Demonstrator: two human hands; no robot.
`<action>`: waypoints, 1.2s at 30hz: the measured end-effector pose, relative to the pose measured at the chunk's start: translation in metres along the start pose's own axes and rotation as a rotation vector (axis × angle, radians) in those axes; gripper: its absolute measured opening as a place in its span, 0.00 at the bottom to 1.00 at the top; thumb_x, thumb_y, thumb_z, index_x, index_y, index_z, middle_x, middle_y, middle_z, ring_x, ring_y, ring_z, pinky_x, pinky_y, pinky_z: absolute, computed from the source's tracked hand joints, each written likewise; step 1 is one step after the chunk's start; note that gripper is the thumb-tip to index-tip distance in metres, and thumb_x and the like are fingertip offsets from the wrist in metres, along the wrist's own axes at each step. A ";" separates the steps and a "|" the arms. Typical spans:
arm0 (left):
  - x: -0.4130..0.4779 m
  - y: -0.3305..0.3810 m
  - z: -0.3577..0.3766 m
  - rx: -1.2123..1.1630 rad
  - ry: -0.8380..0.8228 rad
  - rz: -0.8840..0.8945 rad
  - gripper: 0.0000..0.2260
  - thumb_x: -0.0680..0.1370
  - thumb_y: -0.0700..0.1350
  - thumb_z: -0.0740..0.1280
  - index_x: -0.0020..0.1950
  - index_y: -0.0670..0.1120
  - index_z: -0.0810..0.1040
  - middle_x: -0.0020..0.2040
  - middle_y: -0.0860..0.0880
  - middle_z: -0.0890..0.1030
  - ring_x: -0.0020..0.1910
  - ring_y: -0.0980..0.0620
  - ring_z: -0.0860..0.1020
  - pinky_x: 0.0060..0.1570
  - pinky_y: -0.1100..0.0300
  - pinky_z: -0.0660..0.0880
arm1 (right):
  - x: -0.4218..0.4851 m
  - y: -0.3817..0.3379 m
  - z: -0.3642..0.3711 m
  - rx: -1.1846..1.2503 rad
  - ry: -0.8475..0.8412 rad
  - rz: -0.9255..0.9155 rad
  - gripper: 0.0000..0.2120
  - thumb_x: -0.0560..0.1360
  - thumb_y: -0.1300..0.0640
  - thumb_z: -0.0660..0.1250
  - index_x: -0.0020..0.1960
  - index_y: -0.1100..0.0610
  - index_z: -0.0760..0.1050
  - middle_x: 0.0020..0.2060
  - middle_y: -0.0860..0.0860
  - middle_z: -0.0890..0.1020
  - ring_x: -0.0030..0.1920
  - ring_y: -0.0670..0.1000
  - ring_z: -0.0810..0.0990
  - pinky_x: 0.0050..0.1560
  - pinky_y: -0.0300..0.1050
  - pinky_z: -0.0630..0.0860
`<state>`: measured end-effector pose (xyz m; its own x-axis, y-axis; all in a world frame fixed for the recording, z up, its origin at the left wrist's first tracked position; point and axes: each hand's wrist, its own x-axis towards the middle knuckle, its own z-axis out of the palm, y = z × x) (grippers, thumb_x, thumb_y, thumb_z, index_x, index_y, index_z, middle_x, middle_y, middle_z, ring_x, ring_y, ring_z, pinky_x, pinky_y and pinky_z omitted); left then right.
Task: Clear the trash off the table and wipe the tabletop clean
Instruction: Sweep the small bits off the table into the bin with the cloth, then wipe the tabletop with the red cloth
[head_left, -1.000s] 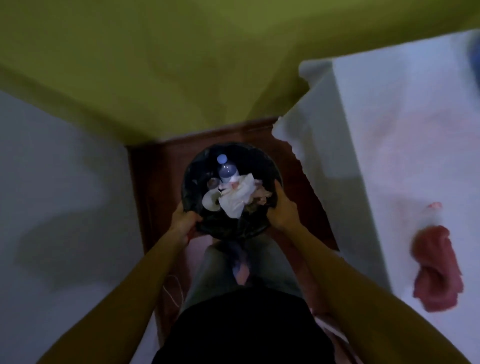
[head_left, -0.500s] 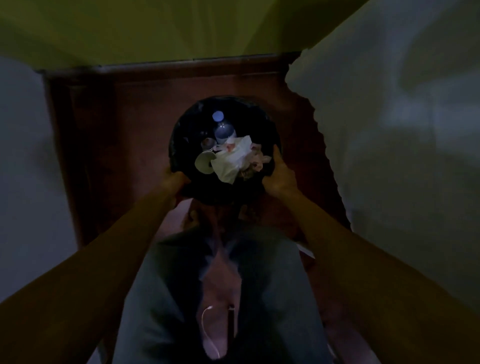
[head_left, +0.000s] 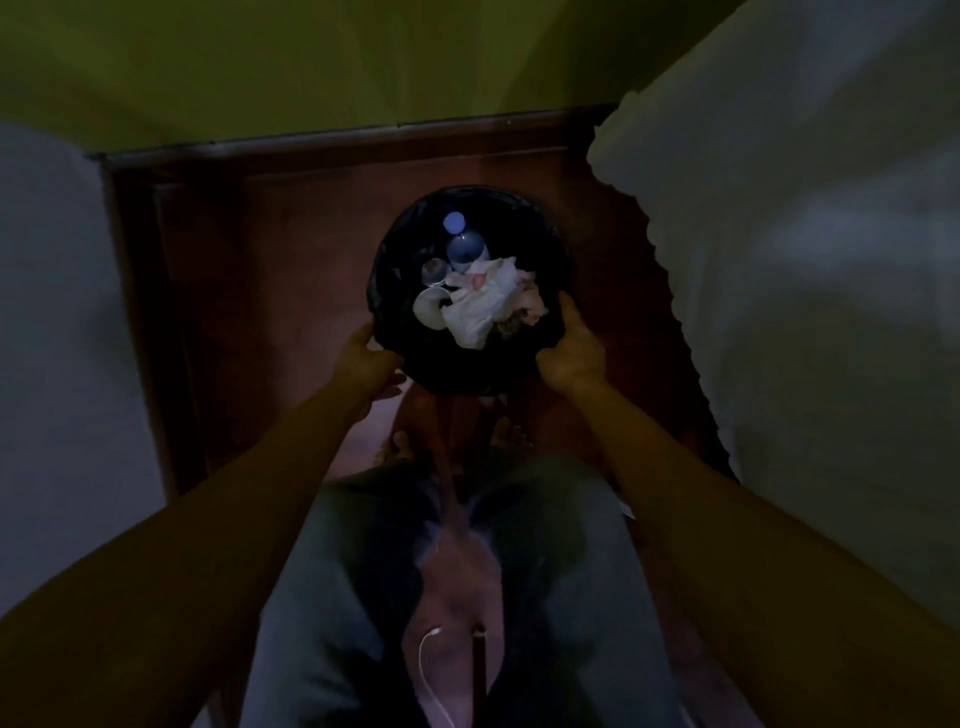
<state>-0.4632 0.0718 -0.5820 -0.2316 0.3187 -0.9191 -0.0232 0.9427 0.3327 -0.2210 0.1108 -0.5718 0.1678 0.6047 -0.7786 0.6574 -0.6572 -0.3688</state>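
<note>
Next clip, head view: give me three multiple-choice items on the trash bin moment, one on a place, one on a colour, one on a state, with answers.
1. Where do the hands sit on the bin?
A. both inside it
B. one on each side of its rim
C. both on the far edge

2. What colour is the bin liner?
A. black
B. white
C. yellow

3. What is the bin's state?
A. empty
B. tipped over on its side
C. upright, holding trash

Answers:
1 B: the left hand and the right hand grip opposite sides of the bin.
2 A: the liner over the rim looks black.
3 C: the bottle and crumpled paper lie inside the open top.
</note>
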 end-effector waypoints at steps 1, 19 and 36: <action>-0.013 0.002 -0.002 0.022 0.003 -0.014 0.28 0.80 0.37 0.66 0.77 0.51 0.62 0.44 0.46 0.79 0.39 0.48 0.78 0.43 0.52 0.78 | -0.015 -0.003 -0.005 0.003 0.019 -0.004 0.37 0.76 0.64 0.65 0.80 0.47 0.55 0.72 0.57 0.70 0.70 0.60 0.71 0.67 0.47 0.69; -0.377 0.082 -0.018 0.474 -0.215 0.476 0.16 0.80 0.41 0.64 0.68 0.47 0.76 0.55 0.42 0.82 0.50 0.38 0.82 0.49 0.42 0.80 | -0.374 -0.077 -0.129 0.394 0.247 -0.052 0.25 0.77 0.61 0.64 0.74 0.56 0.68 0.66 0.57 0.78 0.65 0.59 0.76 0.62 0.46 0.71; -0.522 0.107 0.172 0.653 -0.519 0.788 0.15 0.76 0.34 0.61 0.53 0.51 0.80 0.50 0.50 0.84 0.48 0.48 0.83 0.48 0.51 0.81 | -0.461 0.052 -0.284 0.784 0.756 -0.036 0.14 0.77 0.61 0.64 0.61 0.55 0.79 0.60 0.50 0.81 0.58 0.48 0.79 0.59 0.41 0.75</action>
<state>-0.1771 0.0231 -0.1031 0.4745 0.7024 -0.5306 0.4946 0.2860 0.8208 -0.0559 -0.0744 -0.0880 0.7427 0.5733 -0.3460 0.0644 -0.5755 -0.8153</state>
